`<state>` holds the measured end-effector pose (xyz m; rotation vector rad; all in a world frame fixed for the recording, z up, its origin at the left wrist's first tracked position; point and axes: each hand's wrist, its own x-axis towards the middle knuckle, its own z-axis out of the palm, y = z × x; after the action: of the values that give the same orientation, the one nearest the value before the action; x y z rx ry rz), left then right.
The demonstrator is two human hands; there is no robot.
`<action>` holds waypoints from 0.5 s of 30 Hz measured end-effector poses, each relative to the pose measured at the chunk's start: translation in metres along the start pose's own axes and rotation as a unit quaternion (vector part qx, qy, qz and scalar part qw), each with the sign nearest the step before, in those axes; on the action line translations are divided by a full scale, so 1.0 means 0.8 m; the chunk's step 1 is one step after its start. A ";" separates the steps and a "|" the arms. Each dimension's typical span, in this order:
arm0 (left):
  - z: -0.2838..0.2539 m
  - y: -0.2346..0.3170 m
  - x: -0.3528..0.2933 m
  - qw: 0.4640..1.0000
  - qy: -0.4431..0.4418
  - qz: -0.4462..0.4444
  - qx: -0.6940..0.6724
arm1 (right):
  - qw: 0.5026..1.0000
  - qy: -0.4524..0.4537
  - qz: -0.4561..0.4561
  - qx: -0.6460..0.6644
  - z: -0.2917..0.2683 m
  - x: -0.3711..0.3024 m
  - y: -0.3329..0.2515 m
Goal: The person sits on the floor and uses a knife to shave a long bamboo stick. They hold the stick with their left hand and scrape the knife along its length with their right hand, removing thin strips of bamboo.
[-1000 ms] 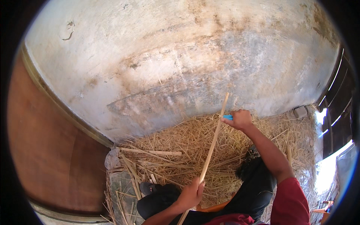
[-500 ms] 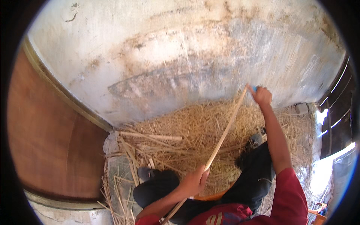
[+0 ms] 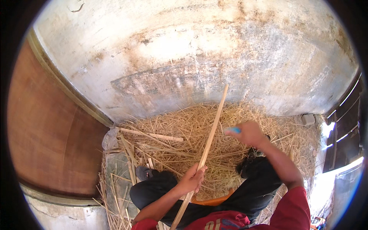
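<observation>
A long, pale bamboo strip [image 3: 213,130] slants up and away from my lap, its far end raised in front of the wall. My left hand [image 3: 192,179] is wrapped round its lower part, and the near end runs down past my left thigh. Off to the right of the strip, apart from it, my right hand [image 3: 251,134] is closed round a small tool with a blue handle [image 3: 233,130]. Motion smears that hand, and the tool's working end cannot be made out.
Straw-like shavings [image 3: 184,122] cover the ground before me. Loose strips [image 3: 153,134] lie at the left, by a brown panel [image 3: 57,134]. A stained wall [image 3: 184,57] rises ahead. Something orange [image 3: 214,200] shows between my legs. A grey block [image 3: 308,119] sits far right.
My right hand has come back from the strip's far end, moving left and nearer, with the blue-handled tool. The strip has swung to a steeper slant; my left hand still grips it.
</observation>
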<state>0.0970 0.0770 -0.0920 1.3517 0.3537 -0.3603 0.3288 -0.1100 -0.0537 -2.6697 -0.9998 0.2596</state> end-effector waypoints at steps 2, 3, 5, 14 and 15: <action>0.003 0.004 0.008 1.000 0.001 -0.004 -0.012 | 0.996 -0.058 -0.053 -0.042 0.014 -0.015 -0.038; 0.005 0.006 0.010 1.000 0.001 -0.003 -0.015 | 0.995 -0.054 -0.075 -0.045 0.025 -0.019 -0.041; 0.004 0.009 0.008 1.000 0.003 0.004 -0.019 | 0.990 -0.046 -0.126 -0.044 0.053 -0.016 -0.043; 0.008 0.008 0.001 0.999 -0.026 0.015 -0.033 | 0.992 0.076 -0.100 -0.011 0.056 0.014 -0.022; 0.010 0.007 0.000 0.999 -0.028 0.016 -0.031 | 0.991 0.057 -0.120 -0.014 0.057 0.006 -0.030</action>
<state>0.0996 0.0700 -0.0855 1.2819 0.2936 -0.3564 0.3054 -0.0804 -0.0893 -2.5231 -1.2791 0.0443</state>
